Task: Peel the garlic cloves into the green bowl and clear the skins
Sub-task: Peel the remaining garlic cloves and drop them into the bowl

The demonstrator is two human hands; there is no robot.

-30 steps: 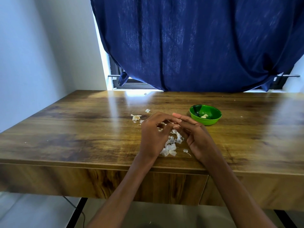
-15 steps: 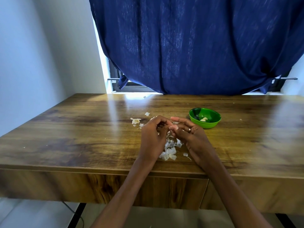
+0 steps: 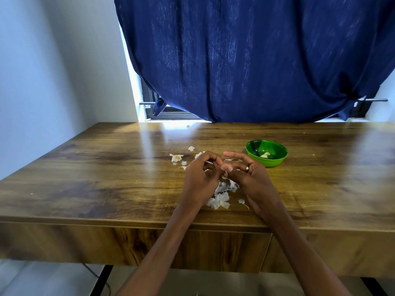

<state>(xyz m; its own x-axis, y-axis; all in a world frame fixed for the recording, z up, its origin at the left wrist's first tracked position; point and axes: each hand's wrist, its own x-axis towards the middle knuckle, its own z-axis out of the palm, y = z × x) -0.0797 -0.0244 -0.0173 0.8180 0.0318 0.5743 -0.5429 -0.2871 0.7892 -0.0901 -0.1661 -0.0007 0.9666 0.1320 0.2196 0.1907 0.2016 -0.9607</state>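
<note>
No text, label, brand, number or sign is showing legibly anywhere in the head view.
</note>
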